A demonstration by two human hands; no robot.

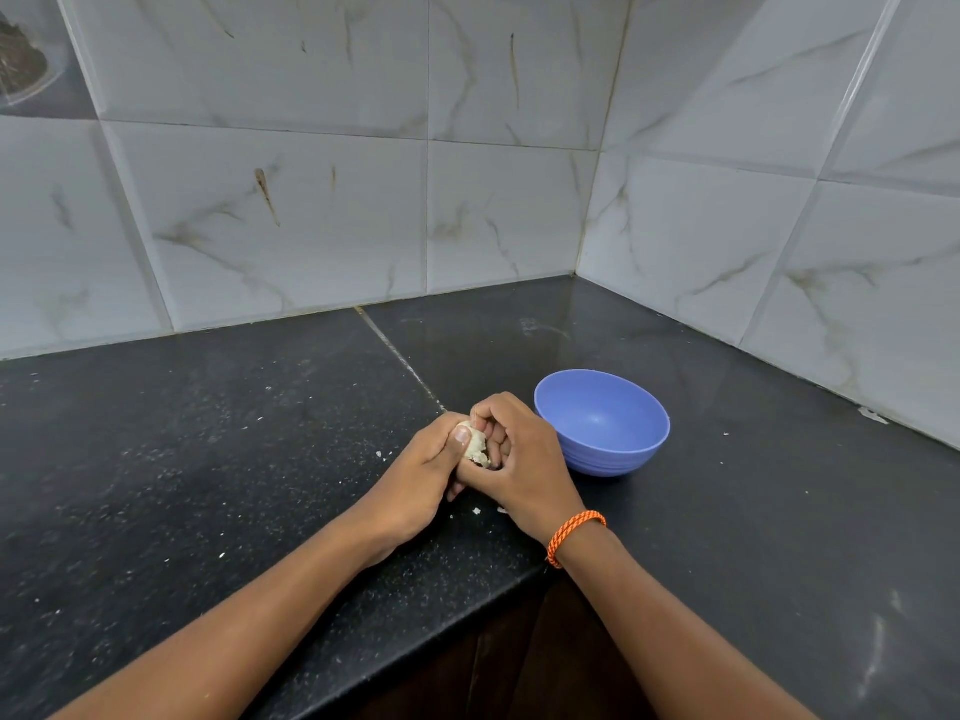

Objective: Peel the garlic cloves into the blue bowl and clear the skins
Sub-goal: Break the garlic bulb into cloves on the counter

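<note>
The desk (208, 459) is a dark, polished stone slab flecked with pale specks, its two sections meeting at a thin seam, and it runs into a corner of glossy white wall tiles (291, 210) veined in grey and brown. On it sits the blue bowl (602, 423), round, smooth and matte like plastic, with shallow ridges near its base; nothing shows inside it. Just left of the bowl, both hands meet over the desk. The left hand (421, 470) curls its fingers around the garlic (475, 446), a lumpy, off-white, papery piece, with the thumb pressed flat on top. The right hand (511, 454) closes over it from the other side, fingertips bent in and pinching at the skin. A braided orange wristband (574, 535) circles the right wrist. Most of the garlic is hidden between the fingers, so whether it is a bulb or cloves cannot be told. A few tiny white skin flakes (477, 510) lie on the desk near the hands.
</note>
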